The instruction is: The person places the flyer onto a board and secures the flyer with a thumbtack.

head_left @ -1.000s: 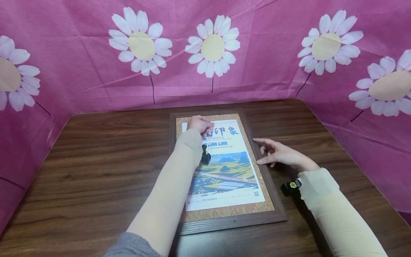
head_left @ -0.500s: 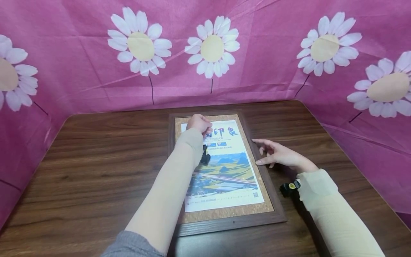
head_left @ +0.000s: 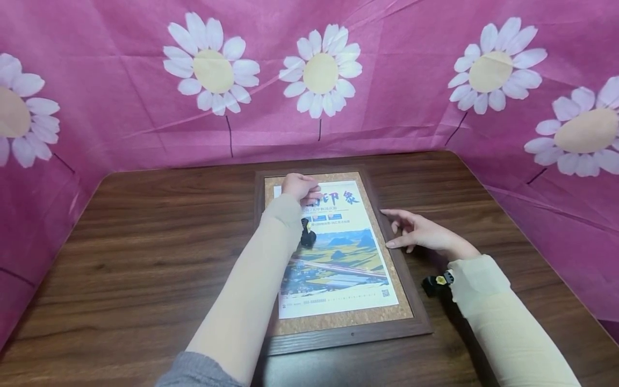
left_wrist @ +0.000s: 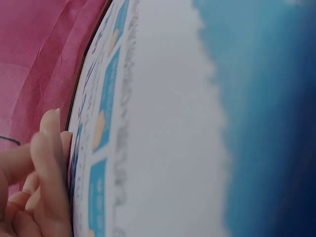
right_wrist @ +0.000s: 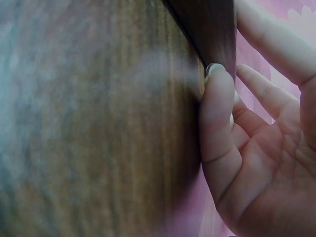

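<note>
A framed cork board (head_left: 338, 321) with a brown wooden frame lies flat on the table. On its cork is a white poster (head_left: 333, 301) with dark lettering, a blue and yellow landscape and a QR code. My left hand (head_left: 300, 188) is over the poster's upper left part, fingers bent, covering part of the title. In the left wrist view the left fingers (left_wrist: 47, 163) are close together by the paper; whether a small thing is between them is hidden. My right hand (head_left: 420, 231) touches the frame's right edge with thumb and index fingertips, the other fingers loosely bent.
The dark wood-grain table (head_left: 145, 258) extends around the board. A pink cloth (head_left: 387, 97) with white daisies hangs behind it and at both sides. A small black wrist camera (head_left: 436, 285) sits by the right wrist, another black camera (head_left: 308, 236) by the left.
The left hand stays near the poster's top, with its fingers slightly turned and spread a little more than before. The right hand, board and poster have not visibly moved.
</note>
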A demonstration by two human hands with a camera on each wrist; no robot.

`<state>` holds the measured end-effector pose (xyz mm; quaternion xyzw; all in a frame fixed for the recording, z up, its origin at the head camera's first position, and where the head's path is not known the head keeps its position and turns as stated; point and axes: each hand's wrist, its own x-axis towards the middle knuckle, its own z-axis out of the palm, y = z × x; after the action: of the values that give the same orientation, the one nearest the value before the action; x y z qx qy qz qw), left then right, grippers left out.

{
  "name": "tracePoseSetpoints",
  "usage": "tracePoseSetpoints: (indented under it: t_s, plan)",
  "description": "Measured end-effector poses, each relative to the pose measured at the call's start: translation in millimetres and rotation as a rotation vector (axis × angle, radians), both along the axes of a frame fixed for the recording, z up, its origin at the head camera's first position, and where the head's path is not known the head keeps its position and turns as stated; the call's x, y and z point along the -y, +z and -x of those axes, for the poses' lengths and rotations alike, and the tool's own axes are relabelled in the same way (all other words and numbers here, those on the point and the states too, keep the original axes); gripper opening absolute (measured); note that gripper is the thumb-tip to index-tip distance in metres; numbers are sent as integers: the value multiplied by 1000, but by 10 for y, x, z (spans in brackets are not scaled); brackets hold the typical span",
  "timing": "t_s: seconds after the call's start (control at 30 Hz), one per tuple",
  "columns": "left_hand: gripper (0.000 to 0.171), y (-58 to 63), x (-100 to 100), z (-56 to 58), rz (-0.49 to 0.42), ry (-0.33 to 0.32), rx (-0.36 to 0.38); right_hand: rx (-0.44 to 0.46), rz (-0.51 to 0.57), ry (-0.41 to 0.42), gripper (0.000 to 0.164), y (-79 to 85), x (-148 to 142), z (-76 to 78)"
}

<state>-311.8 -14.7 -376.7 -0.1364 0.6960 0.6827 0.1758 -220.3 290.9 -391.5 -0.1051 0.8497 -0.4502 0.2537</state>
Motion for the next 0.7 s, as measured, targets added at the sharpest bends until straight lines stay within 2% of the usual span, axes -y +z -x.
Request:
tracePoseSetpoints:
  t_s: [0.13, 0.23, 0.47, 0.57, 0.6, 0.7]
  plan:
    - [29, 210, 55, -103, -73, -31, 35, 1, 0, -3, 88, 28, 3, -11]
    - [31, 256, 83, -121, -78, -57, 38, 7, 3, -13, 89, 38, 10, -14]
    - [31, 181, 114, -72, -106, -36, 53, 10, 11, -18, 89, 38, 13, -16]
    - [30, 176, 114, -71, -95, -20, 58, 6, 7, -16, 89, 26, 17, -10]
    - [29, 145, 116, -48, -90, -24, 58, 4, 5, -14, 89, 20, 18, -6]
    - [28, 158, 123, -52, -74, -29, 64, 8, -2, -16, 88, 9, 28, 6]
